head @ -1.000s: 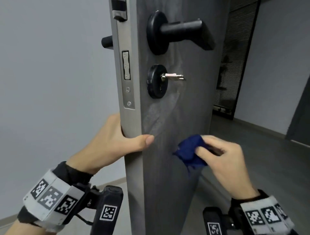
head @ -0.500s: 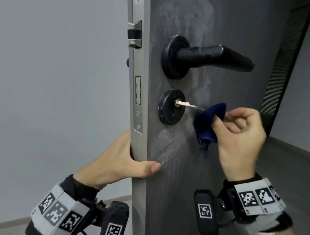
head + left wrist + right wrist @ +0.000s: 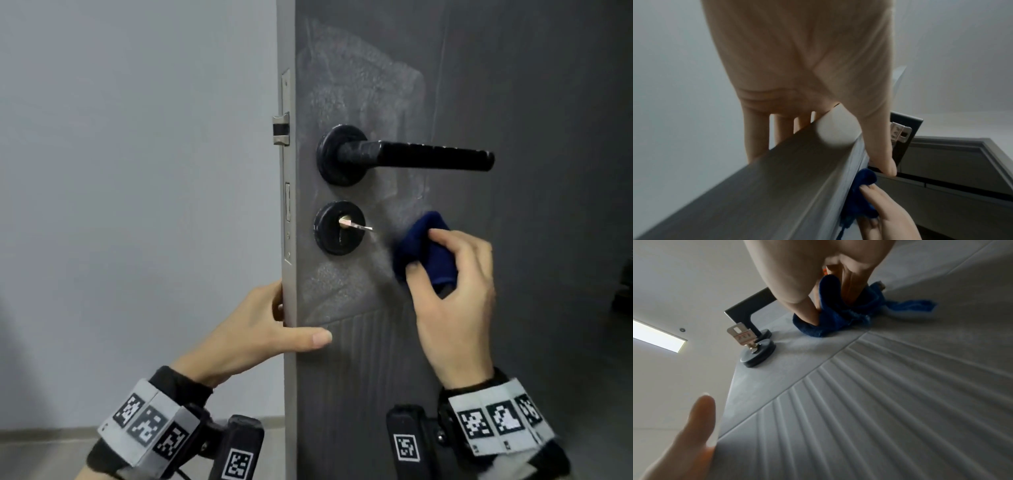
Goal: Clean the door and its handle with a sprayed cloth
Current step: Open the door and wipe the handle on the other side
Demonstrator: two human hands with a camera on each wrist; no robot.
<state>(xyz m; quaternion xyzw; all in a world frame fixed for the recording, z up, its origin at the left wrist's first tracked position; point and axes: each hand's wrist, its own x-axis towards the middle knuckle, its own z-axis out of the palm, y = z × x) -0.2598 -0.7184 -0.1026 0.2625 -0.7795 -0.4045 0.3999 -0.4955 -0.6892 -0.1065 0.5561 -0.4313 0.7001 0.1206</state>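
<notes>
The dark grey door (image 3: 513, 102) stands open, with hazy wet smears round its black lever handle (image 3: 414, 156). Below the handle a key (image 3: 356, 226) sticks out of a round black lock (image 3: 337, 228). My right hand (image 3: 452, 291) grips a bunched blue cloth (image 3: 424, 246) and presses it on the door face to the right of the lock, below the handle. In the right wrist view the cloth (image 3: 834, 321) lies flat on the panel near the key (image 3: 742, 335). My left hand (image 3: 260, 329) clasps the door's edge below the lock, thumb on the front face, fingers behind.
A pale grey wall (image 3: 137, 171) fills the left, with floor and skirting at the bottom. The metal latch plate (image 3: 286, 171) runs up the door's edge. Ribbed grooves (image 3: 370, 359) cover the lower door panel. A ceiling light (image 3: 657, 337) shows in the right wrist view.
My right hand has carried the cloth up from the lower door to beside the lock, and it is now pressed on the door. The view has risen and turned. My left hand still holds the edge.
</notes>
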